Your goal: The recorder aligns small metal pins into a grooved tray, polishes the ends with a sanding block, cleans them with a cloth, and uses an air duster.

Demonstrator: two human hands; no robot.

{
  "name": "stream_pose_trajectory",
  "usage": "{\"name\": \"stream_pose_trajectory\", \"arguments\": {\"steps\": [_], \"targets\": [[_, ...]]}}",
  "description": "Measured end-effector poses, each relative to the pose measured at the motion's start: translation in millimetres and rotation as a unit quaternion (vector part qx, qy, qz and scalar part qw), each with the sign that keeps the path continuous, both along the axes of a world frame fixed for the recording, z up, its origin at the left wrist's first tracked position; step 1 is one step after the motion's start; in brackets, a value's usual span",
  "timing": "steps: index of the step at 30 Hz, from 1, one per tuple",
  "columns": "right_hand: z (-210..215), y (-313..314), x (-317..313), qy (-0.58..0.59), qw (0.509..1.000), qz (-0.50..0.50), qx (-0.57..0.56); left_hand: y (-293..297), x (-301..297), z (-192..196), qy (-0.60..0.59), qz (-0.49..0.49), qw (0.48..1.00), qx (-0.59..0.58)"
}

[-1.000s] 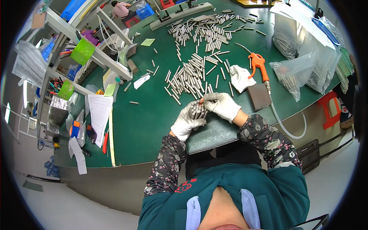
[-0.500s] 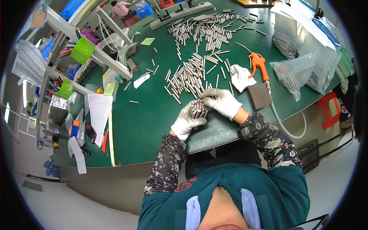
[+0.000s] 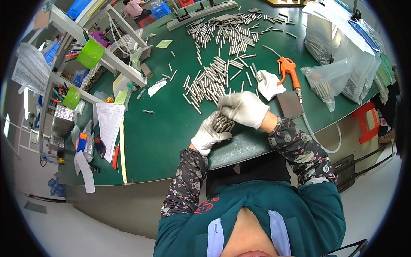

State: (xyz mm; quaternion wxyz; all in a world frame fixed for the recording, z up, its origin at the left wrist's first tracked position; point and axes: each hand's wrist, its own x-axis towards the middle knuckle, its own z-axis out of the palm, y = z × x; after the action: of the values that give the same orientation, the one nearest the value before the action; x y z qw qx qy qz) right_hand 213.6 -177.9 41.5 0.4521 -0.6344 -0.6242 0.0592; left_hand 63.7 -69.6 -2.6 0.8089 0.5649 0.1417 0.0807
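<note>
Both hands wear white gloves. My left hand (image 3: 208, 136) cups a bundle of short metal rods (image 3: 222, 123) just above the green table (image 3: 162, 128). My right hand (image 3: 245, 108) rests on top of that bundle, its fingers reaching toward the near end of a heap of loose metal rods (image 3: 209, 81). A grey pad (image 3: 239, 147) lies at the table's front edge under my wrists.
More rods (image 3: 231, 30) are scattered at the back. An orange air blow gun (image 3: 289, 70) with a hose, a white cloth (image 3: 268, 83) and a grey block (image 3: 289, 104) lie right. Clear bags of rods (image 3: 329, 77) stand far right. Shelving (image 3: 85, 55) and papers (image 3: 109, 124) are left.
My right hand has slid a little toward the heap over the bundle. My left hand has kept its hold on the rods in nearly the same place.
</note>
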Motion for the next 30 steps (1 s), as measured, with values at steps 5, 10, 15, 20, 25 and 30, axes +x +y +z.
{"name": "stream_pose_trajectory", "arguments": {"steps": [5, 10, 15, 20, 25, 30], "targets": [[17.3, -14.8, 12.8, 0.423, 0.905, -0.011, -0.029, -4.0, 1.0, -1.3, 0.002, 0.024, 1.000, 0.017], [-31.5, -6.9, 23.2, 0.583, 0.811, 0.016, 0.042, -6.1, 2.0, -0.8, -0.013, 0.030, 0.999, 0.006], [-28.7, -19.9, 9.4, 0.626, 0.779, -0.029, -0.013, -5.2, -1.0, -3.4, -0.016, 0.032, 0.999, 0.014], [-41.6, -24.9, -2.9, 0.516, 0.851, -0.098, 0.008, -4.3, -0.7, -10.3, -0.035, 0.032, 0.999, 0.020], [-74.4, -23.8, -4.0, 0.341, 0.940, -0.012, 0.026, -5.6, 0.1, -5.4, -0.028, 0.038, 0.999, 0.024], [-73.8, -27.0, -9.9, 0.382, 0.924, -0.002, -0.033, -6.3, 0.2, -7.4, -0.034, 0.055, 0.997, 0.030]]}}
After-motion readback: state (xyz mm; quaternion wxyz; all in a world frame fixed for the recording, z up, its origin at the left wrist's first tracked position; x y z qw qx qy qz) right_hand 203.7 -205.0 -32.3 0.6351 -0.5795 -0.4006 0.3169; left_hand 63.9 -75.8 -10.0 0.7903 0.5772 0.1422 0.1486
